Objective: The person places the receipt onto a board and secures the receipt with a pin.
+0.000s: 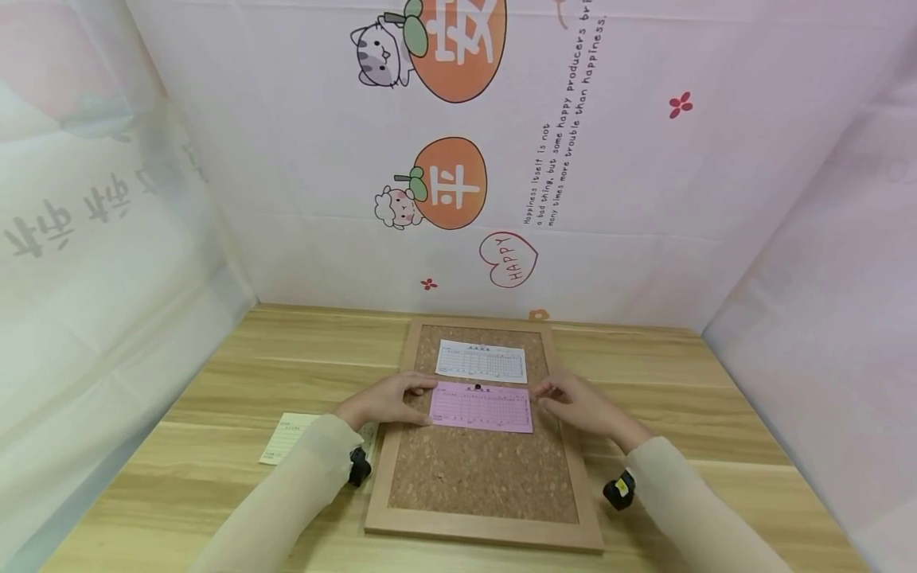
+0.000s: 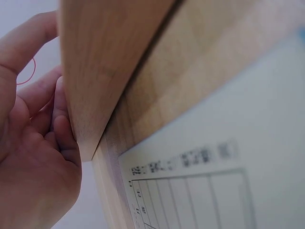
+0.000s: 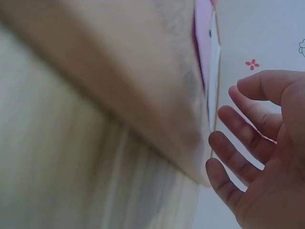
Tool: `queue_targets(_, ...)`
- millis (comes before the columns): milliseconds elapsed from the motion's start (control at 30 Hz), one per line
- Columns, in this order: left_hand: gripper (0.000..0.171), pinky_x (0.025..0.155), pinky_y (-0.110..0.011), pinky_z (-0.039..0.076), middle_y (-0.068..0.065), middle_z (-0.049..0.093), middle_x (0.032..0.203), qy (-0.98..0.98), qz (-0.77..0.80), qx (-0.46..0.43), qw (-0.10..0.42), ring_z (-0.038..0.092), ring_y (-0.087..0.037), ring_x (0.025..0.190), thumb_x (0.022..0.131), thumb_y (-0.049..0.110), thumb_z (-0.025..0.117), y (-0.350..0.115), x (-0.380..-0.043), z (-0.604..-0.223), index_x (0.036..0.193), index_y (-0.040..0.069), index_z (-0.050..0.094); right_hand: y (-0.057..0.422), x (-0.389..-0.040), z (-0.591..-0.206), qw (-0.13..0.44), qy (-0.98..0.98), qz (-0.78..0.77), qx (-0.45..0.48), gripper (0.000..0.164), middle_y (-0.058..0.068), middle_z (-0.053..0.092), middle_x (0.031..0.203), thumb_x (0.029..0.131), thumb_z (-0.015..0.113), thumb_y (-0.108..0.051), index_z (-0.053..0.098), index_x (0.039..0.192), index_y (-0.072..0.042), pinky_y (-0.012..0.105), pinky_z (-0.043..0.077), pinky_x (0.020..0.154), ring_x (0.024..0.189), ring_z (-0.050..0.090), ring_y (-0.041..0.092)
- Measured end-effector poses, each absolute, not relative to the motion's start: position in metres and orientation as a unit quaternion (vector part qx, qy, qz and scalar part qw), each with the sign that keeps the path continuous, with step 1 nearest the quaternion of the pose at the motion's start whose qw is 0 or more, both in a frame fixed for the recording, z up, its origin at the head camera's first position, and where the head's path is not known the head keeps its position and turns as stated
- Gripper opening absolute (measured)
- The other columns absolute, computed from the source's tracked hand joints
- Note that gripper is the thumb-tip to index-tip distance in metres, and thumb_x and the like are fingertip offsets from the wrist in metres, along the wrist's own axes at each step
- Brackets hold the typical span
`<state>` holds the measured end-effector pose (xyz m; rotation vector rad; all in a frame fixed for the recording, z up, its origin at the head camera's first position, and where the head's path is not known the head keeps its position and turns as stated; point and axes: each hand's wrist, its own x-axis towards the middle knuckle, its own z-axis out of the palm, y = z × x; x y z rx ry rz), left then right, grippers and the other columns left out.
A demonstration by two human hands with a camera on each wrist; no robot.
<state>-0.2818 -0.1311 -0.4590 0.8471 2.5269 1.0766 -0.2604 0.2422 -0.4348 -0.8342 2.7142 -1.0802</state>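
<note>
1. Pink slip [image 1: 481, 407] lies mid-board, between the two hands; long axis crosswise, parallel to the board's near edge. Black pin [image 1: 478, 387] at middle of its far edge.
2. Left hand [image 1: 387, 402] nearer: thumb and forefinger spread, at the slip's left corners, no pinch seen.
3. Right hand [image 1: 580, 407] just beside the slip's far right corner; fingers loosely bent, apart, nothing held. Contact: cannot tell.
4. Cork board [image 1: 480, 485]: white slip [image 1: 481, 362] towards far edge; cork runs from pink slip to near edge.
5. Yellow slip [image 1: 282, 442] on table [image 1: 179, 477], beyond board's left edge, partly hidden by left sleeve [image 1: 308, 469].
6. Printed cloth [image 1: 609, 183] stands behind table's far edge.
</note>
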Motion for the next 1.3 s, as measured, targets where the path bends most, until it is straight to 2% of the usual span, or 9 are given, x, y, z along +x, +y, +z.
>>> queue_targets(167,0.069,0.102,-0.042,0.044,-0.013,0.050,0.144,0.874,0.366,0.291,0.135,0.052,-0.026,0.121,0.085,0.022,0.082,-0.131,-0.282,-0.459,0.145,0.003,0.052,0.255,-0.250,-0.439,0.029,0.890,-0.336,-0.306,0.021,0.015,0.064,0.112,0.096,0.064,-0.001,0.066,0.116,0.004,0.055,0.050,0.090,0.103,0.060,0.033)
queue_targets(267,0.069,0.102,-0.042,0.045,-0.013,0.050,0.144,0.873,0.366,0.292,0.135,0.052,-0.027,0.121,0.085,0.021,0.082,-0.131,-0.282,-0.459,0.144,0.003,0.052,0.262,-0.245,-0.442,0.023,0.890,-0.324,-0.318,0.026,0.017,0.063,0.121,0.096,0.065,-0.003,0.064,0.121,0.003,0.059,0.045,0.097,0.113,0.057,0.037)
queue_targets(400,0.069,0.102,-0.041,0.044,-0.013,0.050,0.144,0.873,0.367,0.292,0.135,0.052,-0.026,0.121,0.085,0.021,0.082,-0.131,-0.282,-0.459,0.144,0.002,0.052,0.271,-0.237,-0.447,0.015,0.901,-0.296,-0.317,0.035,0.024,0.052,0.140,0.097,0.066,-0.009,0.062,0.130,0.000,0.065,0.036,0.104,0.130,0.045,0.046)
queue_targets(533,0.069,0.102,-0.041,0.044,-0.013,0.049,0.145,0.872,0.368,0.291,0.137,0.052,-0.026,0.120,0.085,0.021,0.082,-0.131,-0.282,-0.460,0.144,0.003,0.052,0.278,-0.232,-0.451,0.012,0.912,-0.268,-0.311,0.044,0.026,0.041,0.150,0.097,0.067,-0.013,0.057,0.139,-0.003,0.068,0.031,0.106,0.136,0.037,0.050)
queue_targets(700,0.069,0.103,-0.041,0.044,-0.013,0.049,0.145,0.872,0.371,0.288,0.138,0.052,-0.025,0.120,0.084,0.021,0.083,-0.131,-0.282,-0.459,0.144,0.003,0.052,0.283,-0.225,-0.452,0.020,0.918,-0.246,-0.312,0.053,0.025,0.040,0.152,0.094,0.067,-0.015,0.052,0.144,-0.003,0.068,0.030,0.106,0.136,0.037,0.050)
queue_targets(967,0.069,0.102,-0.043,0.044,-0.013,0.050,0.144,0.870,0.375,0.288,0.137,0.052,-0.025,0.119,0.085,0.020,0.083,-0.132,-0.280,-0.458,0.144,0.002,0.052,0.285,-0.218,-0.455,0.032,0.923,-0.236,-0.303,0.055,0.022,0.039,0.154,0.098,0.064,-0.021,0.048,0.147,-0.001,0.064,0.031,0.108,0.138,0.037,0.046)
queue_targets(1300,0.068,0.099,-0.039,0.046,-0.014,0.051,0.142,0.870,0.369,0.301,0.126,0.053,-0.022,0.116,0.085,0.020,0.082,-0.133,-0.281,-0.460,0.144,0.001,0.053,0.287,-0.217,-0.455,0.079,0.914,-0.278,-0.285,0.058,0.022,0.028,0.159,0.102,0.060,-0.026,0.042,0.151,-0.003,0.067,0.028,0.108,0.142,0.028,0.048)
